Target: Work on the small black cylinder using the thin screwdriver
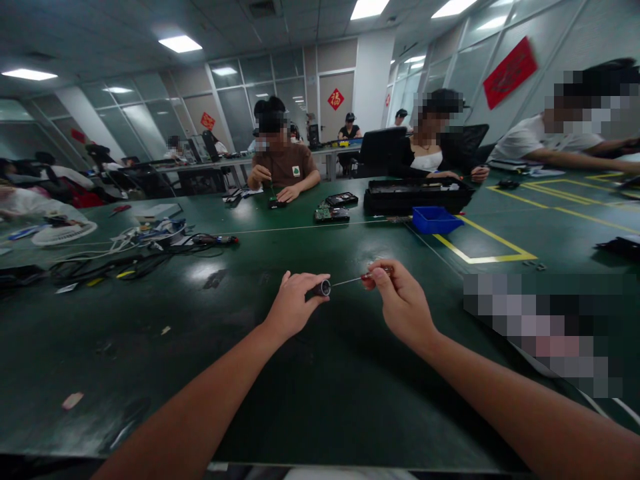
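Left hand (293, 303): grasping a dark cylinder (321, 289), ringed end toward the right hand (404, 303), which grips a screwdriver (352, 279) by its handle, tip just beside that end. Both are held over the green table (320, 400); farther off, I see a blue bin (435, 220) and tangled cables (143, 265).

Both arms (215, 393) forward, fingers (311, 283) bent

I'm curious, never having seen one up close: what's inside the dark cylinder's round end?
The dark cylinder shows a pale rim around a darker middle; deeper details can't be made out. The left hand covers its far end.
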A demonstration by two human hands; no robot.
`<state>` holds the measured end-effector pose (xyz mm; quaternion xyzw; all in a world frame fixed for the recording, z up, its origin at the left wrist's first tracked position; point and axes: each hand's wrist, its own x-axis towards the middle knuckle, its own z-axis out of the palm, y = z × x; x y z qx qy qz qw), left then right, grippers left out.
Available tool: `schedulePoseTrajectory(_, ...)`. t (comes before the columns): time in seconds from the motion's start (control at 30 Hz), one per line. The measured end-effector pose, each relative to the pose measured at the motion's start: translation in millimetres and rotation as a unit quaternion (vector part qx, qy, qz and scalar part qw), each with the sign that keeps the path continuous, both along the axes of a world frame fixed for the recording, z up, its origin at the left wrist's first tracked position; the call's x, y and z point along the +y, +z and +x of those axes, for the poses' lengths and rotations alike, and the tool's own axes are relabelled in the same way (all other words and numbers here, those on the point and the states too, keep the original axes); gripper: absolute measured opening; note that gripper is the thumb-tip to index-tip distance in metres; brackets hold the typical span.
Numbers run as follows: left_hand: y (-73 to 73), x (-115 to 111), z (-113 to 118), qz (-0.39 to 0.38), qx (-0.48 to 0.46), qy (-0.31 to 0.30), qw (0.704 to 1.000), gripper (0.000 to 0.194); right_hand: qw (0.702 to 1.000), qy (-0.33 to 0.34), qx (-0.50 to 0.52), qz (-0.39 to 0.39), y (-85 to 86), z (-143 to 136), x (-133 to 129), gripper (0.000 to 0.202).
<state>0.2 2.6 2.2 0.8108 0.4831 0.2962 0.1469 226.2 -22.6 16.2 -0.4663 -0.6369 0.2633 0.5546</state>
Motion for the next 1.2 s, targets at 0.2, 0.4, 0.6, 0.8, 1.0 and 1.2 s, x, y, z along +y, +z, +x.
schedulePoseTrajectory(0.2, -1.4, 0.4, -0.8, 0.001, 0.011, -0.01, 1.0, 0.041, 0.999, 0.026, -0.032, 0.019, -1.4, 0.2, -1.5, 0.021)
schedulePoseTrajectory(0.4, -2.9, 2.5, -1.6, -0.013, 0.011, -0.016, 1.0, 0.04, 0.996, -0.003, -0.091, 0.023, 0.3, 0.6, 0.2, 0.021)
schedulePoseTrajectory(0.6, -0.6, 3.3, -2.0, -0.026, -0.032, -0.015, 0.999, 0.039, 0.995, -0.024, -0.092, 0.027, 2.6, 1.6, 0.8, 0.021)
schedulePoseTrajectory(0.8, 5.1, 2.3, -1.8, -0.043, -0.042, 0.023, 0.998, 0.033, 0.989, -0.041, -0.14, 0.023, 9.2, 1.0, -1.4, 0.027)
schedulePoseTrajectory(1.0, 12.5, 3.8, -10.0, -0.027, -0.037, 0.02, 0.999, 0.037, 0.985, -0.029, -0.168, 0.003, 11.1, 0.5, -2.7, 0.028)
schedulePoseTrajectory(1.2, 19.4, 4.9, -18.9, -0.068, 0.123, 0.006, 0.99, 0.035, 0.984, -0.027, -0.174, 0.007, 9.6, 0.6, -0.8, 0.028)
